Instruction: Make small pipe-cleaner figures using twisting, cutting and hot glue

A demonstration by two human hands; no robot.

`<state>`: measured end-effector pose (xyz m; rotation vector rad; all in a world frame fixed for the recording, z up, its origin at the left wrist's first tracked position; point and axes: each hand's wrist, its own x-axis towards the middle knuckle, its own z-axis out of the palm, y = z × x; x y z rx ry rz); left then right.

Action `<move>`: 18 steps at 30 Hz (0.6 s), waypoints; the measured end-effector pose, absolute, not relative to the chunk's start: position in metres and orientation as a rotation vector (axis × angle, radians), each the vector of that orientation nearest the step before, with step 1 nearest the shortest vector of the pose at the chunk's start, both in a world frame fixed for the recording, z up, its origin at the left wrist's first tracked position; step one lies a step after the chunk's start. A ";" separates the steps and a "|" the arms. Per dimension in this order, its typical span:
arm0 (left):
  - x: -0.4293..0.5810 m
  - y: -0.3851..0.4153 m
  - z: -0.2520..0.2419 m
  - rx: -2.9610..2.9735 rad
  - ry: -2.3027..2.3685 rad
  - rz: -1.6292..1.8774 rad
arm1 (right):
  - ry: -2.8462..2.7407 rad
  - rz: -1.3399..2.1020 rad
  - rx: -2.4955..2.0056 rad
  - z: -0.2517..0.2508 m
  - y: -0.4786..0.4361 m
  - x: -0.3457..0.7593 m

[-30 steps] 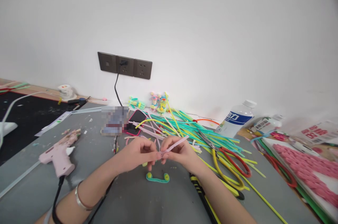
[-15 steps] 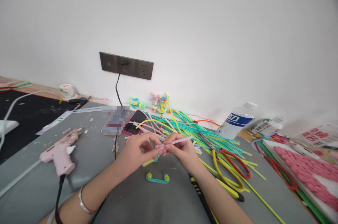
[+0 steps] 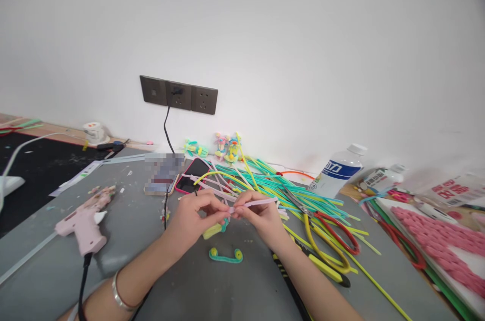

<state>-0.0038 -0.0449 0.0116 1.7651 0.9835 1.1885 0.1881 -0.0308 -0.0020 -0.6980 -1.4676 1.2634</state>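
Observation:
My left hand [image 3: 195, 217] and my right hand [image 3: 257, 215] meet above the grey table [image 3: 197, 285], fingertips pinched together. Both hold a thin pink pipe cleaner [image 3: 254, 203] that sticks out to the right over my right hand. A small yellow and green piece [image 3: 214, 230] shows just under my left fingers. Below the hands lies a green pipe-cleaner strip with curled yellow ends [image 3: 226, 256].
A pink glue gun [image 3: 84, 220] with a black cord lies at the left. A heap of green and yellow pipe cleaners [image 3: 280, 187], scissors [image 3: 329, 232], pliers [image 3: 322, 265], a water bottle [image 3: 339, 169], a phone [image 3: 193, 175] and wall sockets [image 3: 179, 94] lie beyond. A board of pink pieces [image 3: 439, 240] sits right.
Both hands have drifted slightly away from me and up the table, still pinching the pink pipe cleaner. The yellow and green piece under my left fingers has come into view.

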 end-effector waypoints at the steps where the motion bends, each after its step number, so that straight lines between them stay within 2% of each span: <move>1: -0.004 -0.045 0.012 1.794 1.003 1.196 | -1.468 1.258 -0.712 -0.002 -0.031 0.188; 10: -0.003 -0.047 0.014 1.856 1.057 1.216 | -1.481 1.149 -0.792 0.000 -0.033 0.186; 18: 0.001 -0.044 0.022 1.305 0.888 1.069 | -1.538 1.159 -0.800 -0.001 -0.034 0.189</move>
